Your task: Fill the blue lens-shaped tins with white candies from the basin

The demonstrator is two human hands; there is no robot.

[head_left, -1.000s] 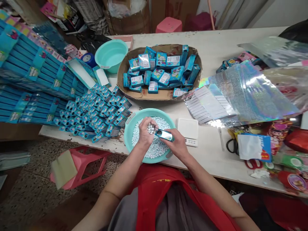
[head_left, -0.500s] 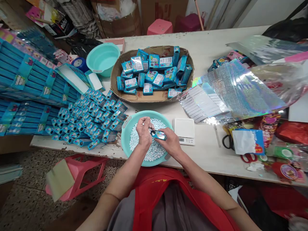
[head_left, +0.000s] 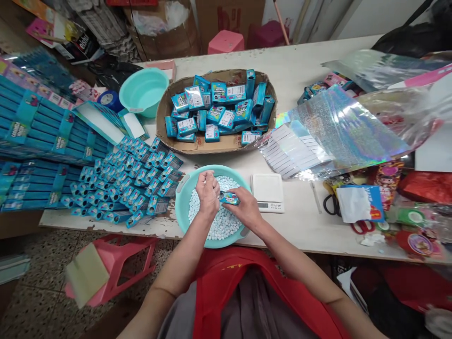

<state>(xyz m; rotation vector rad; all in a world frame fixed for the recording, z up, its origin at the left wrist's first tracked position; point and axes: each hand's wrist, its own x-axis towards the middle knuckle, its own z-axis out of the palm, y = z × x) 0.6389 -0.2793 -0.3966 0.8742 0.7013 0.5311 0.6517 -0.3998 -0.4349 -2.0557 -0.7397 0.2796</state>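
Observation:
Both hands work above a teal basin (head_left: 181, 200) full of small pale blue-white candies (head_left: 221, 226) at the table's near edge. My right hand (head_left: 243, 209) grips a small blue box (head_left: 229, 197), held sideways with its open end facing left. My left hand (head_left: 207, 193) is cupped and closed at that open end; what its fingers hold is hidden. To the left lie several small blue boxes (head_left: 136, 181) in rows.
A cardboard tray (head_left: 165, 106) of blue boxes sits behind the basin, with an empty teal bowl (head_left: 143, 89) to its left. A white pocket scale (head_left: 267, 192) lies right of the basin. Holographic bags (head_left: 339, 132), scissors (head_left: 330, 205) and a pink stool (head_left: 118, 266) are around.
My left hand, which showed a palmful of candies a second ago, has closed up against the box's open end. Both hands have stayed over the basin.

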